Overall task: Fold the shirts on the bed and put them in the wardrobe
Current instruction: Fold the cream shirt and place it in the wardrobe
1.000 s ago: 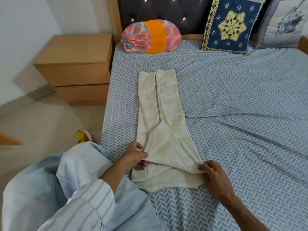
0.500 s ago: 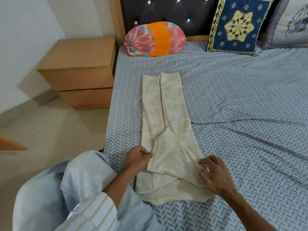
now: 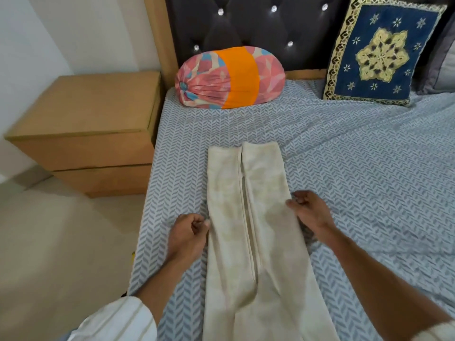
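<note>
A cream shirt [image 3: 253, 242], folded lengthwise into a long narrow strip, lies flat on the bed [image 3: 357, 193] and runs from the near edge towards the headboard. My left hand [image 3: 189, 235] sits at the strip's left edge about halfway along, its curled fingers pinching the cloth there. My right hand [image 3: 311, 214] is at the right edge a little farther up, fingers curled and thumb on the fabric. The near end of the shirt runs out of view at the bottom. No wardrobe is visible.
A pink and orange bolster [image 3: 230, 78] and a blue patterned cushion [image 3: 379, 52] lean on the dark tufted headboard [image 3: 246, 25]. A wooden bedside cabinet [image 3: 93, 134] stands left of the bed, with pale floor [image 3: 61, 254] in front of it.
Both hands have left the shirt's near folded end and moved up to its side edges at mid length. The view has shifted forward, and the light blue cloth at lower left is out of frame.
</note>
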